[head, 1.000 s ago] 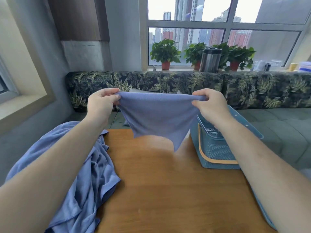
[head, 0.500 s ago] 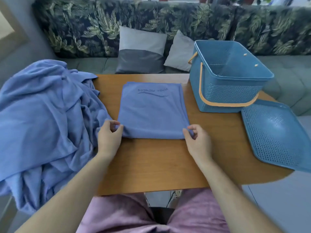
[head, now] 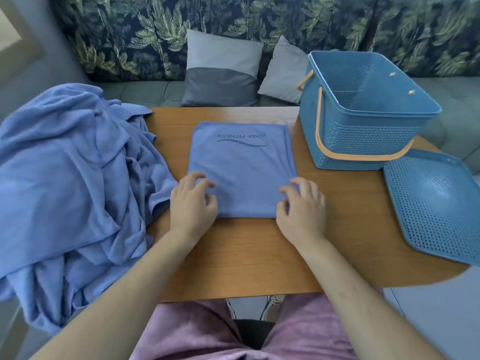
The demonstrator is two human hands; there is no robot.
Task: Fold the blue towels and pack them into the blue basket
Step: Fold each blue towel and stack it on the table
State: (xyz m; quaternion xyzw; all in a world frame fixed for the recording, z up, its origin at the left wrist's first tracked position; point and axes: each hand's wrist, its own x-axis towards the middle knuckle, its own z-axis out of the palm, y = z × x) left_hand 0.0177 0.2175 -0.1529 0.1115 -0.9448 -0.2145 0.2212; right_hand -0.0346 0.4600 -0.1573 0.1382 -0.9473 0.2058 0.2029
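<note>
A folded blue towel (head: 241, 162) with printed lettering lies flat in the middle of the wooden table (head: 259, 250). My left hand (head: 192, 206) rests on its near left corner, fingers spread and curled. My right hand (head: 302, 205) rests on its near right corner in the same way. Neither hand pinches the cloth. A heap of unfolded blue towels (head: 67, 183) covers the table's left side and hangs over its edge. The blue basket (head: 363, 113) with an orange handle stands at the table's far right, and I see no towel inside it.
The basket's blue perforated lid (head: 436, 201) lies on the table's right edge, partly overhanging. Behind the table runs a leaf-patterned sofa (head: 155, 32) with two grey cushions (head: 220, 71). My pink-clad lap shows below the near table edge.
The towel went from being held up in the air to lying folded on the table. My fingers have let go of its near corners and now rest on top.
</note>
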